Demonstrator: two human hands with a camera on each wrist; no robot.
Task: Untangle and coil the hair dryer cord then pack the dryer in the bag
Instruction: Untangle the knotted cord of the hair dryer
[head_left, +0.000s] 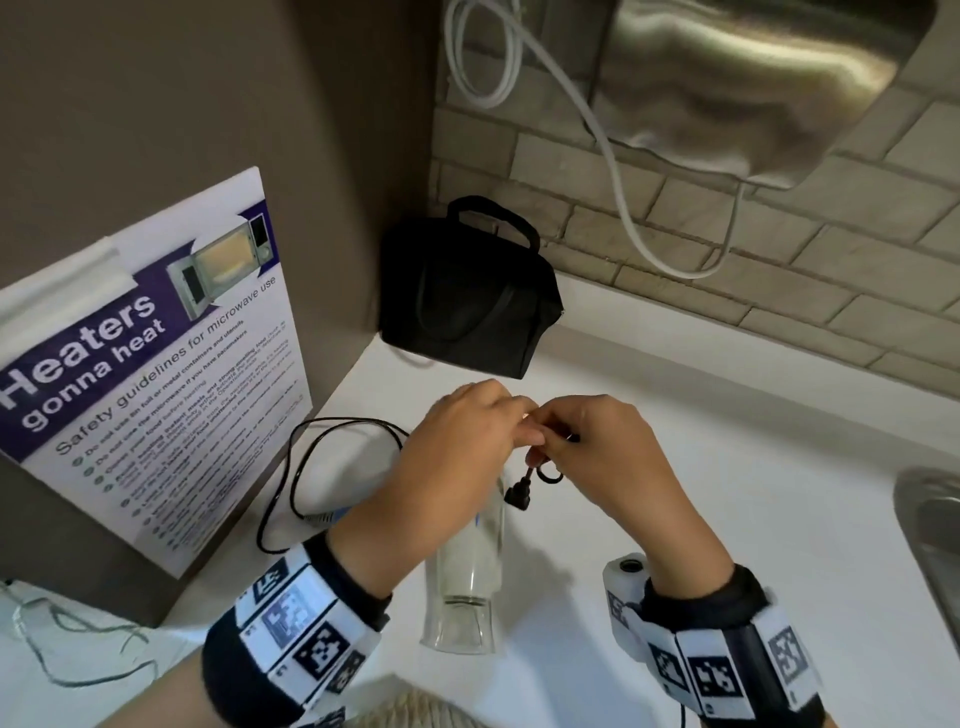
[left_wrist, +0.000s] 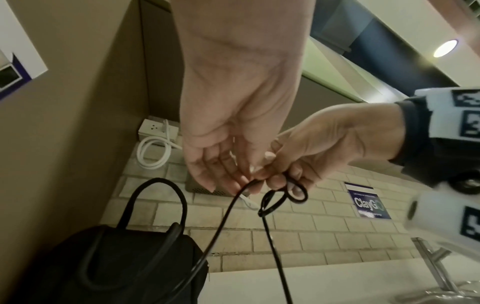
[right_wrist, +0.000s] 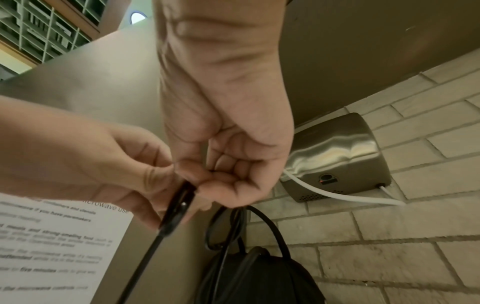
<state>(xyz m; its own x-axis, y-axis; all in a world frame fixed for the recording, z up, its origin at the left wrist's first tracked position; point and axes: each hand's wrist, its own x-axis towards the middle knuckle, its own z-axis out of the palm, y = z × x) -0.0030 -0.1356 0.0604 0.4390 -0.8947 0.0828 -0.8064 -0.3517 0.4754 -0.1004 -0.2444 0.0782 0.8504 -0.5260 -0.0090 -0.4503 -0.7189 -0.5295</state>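
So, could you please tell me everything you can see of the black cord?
The black cord is thin, smooth and rubbery-looking. One stretch lies in a loose loop on the white counter beside the poster; the rest rises to the hands. The left hand and the right hand both pinch it at a small knotted loop. Its plug dangles just below, above the clear-bodied dryer.
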